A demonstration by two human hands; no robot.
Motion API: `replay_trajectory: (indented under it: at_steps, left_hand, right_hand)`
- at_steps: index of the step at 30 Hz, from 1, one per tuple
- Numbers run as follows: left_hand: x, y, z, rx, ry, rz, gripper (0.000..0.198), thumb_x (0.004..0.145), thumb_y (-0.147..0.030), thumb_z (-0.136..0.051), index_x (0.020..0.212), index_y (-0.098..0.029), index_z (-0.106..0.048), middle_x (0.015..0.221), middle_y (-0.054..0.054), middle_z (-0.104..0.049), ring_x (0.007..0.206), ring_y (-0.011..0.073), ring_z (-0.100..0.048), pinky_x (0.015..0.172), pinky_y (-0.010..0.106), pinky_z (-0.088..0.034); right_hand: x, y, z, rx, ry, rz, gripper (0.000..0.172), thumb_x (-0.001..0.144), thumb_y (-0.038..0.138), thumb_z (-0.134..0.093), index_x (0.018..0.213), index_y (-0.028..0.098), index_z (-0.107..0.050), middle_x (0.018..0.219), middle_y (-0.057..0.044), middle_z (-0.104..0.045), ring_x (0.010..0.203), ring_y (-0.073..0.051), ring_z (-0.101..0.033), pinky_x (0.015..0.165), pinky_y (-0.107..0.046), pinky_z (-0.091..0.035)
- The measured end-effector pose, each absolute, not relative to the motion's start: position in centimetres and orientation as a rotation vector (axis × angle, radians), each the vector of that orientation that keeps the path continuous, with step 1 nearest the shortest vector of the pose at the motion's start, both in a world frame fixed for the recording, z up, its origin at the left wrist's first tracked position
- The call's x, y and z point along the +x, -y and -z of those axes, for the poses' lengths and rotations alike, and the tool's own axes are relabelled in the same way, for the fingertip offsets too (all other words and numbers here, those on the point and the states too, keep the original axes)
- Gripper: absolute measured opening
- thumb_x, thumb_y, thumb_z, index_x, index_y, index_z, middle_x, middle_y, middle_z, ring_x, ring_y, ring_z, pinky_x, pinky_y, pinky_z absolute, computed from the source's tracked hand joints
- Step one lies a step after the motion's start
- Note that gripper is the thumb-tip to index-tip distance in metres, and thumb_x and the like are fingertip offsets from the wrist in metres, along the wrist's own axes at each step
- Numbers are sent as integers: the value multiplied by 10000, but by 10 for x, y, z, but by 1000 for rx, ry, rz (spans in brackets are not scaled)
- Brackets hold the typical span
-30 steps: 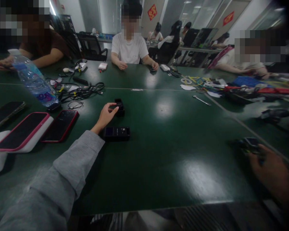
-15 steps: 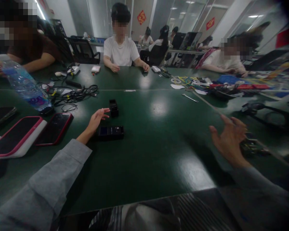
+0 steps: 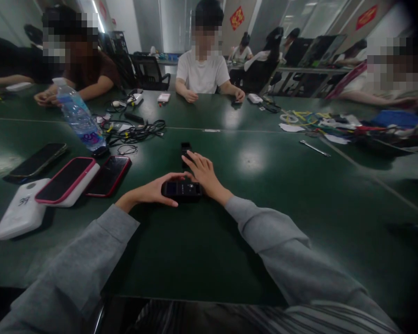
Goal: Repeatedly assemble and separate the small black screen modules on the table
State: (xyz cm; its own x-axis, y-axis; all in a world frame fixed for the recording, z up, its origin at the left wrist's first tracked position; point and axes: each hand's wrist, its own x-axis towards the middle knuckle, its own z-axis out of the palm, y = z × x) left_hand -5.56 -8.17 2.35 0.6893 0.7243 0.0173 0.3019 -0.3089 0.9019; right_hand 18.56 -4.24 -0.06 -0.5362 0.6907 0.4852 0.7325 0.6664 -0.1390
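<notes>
Steadying the near box [image 3: 183, 189] on the counter [image 3: 195, 250], right of the bottle [image 3: 78, 113].
The left hand [image 3: 149, 190] grasps its left end; the right hand [image 3: 209, 180] stretches over the far box [image 3: 185, 146], whether gripping I cannot tell. Positioning seems the step; the next move likely calls for a surer right-hand hold.

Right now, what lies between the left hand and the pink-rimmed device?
A red-edged phone lies between the left hand and the pink-rimmed device; the head view shows it.
</notes>
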Motion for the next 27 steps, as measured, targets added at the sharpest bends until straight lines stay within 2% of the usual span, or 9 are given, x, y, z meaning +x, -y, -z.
replay_trajectory:
  at_steps: [2, 4, 6, 8, 12, 15, 20, 23, 27]
  left_hand:
    - [-56, 80, -22, 1914, -858, -535, 751, 703, -367, -830, 1368, -319, -486, 1376, 73, -540, 1292, 296, -517, 1094, 551, -398]
    - [-57, 77, -18, 1917, -925, -593, 655, 717, -380, -819, 1300, -303, -533, 1309, 66, -581, 1221, 284, -569, 1053, 537, -441]
    - [-58, 72, -10, 1932, -1002, -699, 629, 725, -391, -812, 1280, -292, -533, 1281, 69, -591, 1182, 278, -588, 1022, 524, -466]
    - [-60, 67, -1, 2000, -1105, -820, 663, 733, -401, -806, 1313, -290, -505, 1300, 81, -572, 1195, 282, -569, 1026, 526, -459]
    - [-66, 58, 10, 2214, -1318, -1071, 711, 789, -356, -764, 1410, -288, -425, 1340, 102, -505, 1230, 280, -511, 1066, 533, -414]
    - [-68, 56, 10, 2238, -1442, -1202, 574, 871, -277, -670, 1400, -296, -449, 1353, 98, -465, 1156, 238, -547, 1026, 486, -461]
    - [-62, 61, 5, 2207, -1402, -1238, 348, 932, -270, -584, 1279, -282, -564, 1274, 75, -517, 920, 157, -626, 904, 413, -543]
    - [-57, 66, 4, 2234, -1374, -1174, 364, 936, -330, -585, 1297, -291, -557, 1315, 77, -494, 971, 170, -622, 919, 418, -546]
    - [-54, 70, 4, 2260, -1379, -1042, 431, 932, -386, -585, 1352, -316, -518, 1412, 80, -424, 1094, 213, -596, 979, 463, -523]
  right_hand:
    - [185, 42, 1, -1104, 2368, 115, 430, 1027, 372, -355, 1441, 261, -379, 1539, -69, -333, 1403, -273, -279, 1122, -490, -278]
    - [191, 41, 1, -1170, 2269, 96, 361, 1020, 389, -381, 1327, 228, -481, 1420, -104, -452, 1328, -290, -372, 1064, -488, -350]
    - [198, 39, 2, -1257, 2131, 79, 316, 1007, 427, -408, 1163, 192, -551, 1245, -137, -536, 1206, -311, -465, 971, -488, -424]
    - [203, 36, 2, -1311, 2014, 68, 323, 982, 471, -454, 1074, 178, -555, 1132, -148, -548, 1113, -322, -503, 906, -493, -462]
    - [206, 30, 3, -1212, 2025, 0, 395, 946, 435, -536, 1251, 188, -490, 1244, -147, -494, 1170, -309, -479, 958, -494, -469]
    - [206, 28, 6, -1121, 2194, -81, 426, 945, 311, -512, 1356, 223, -440, 1274, -119, -495, 1178, -287, -479, 984, -489, -470]
    - [208, 37, 5, -1185, 2249, -54, 494, 922, 236, -470, 1409, 165, -417, 1233, -154, -493, 1135, -302, -475, 980, -513, -476]
    - [220, 58, 0, -1221, 2287, -38, 539, 940, 242, -424, 1467, 158, -351, 1282, -170, -452, 1168, -310, -460, 995, -517, -469]
    - [273, 98, 1, -1285, 2322, -63, 569, 973, 331, -403, 1517, 220, -280, 1313, -158, -438, 1180, -307, -471, 996, -516, -470]
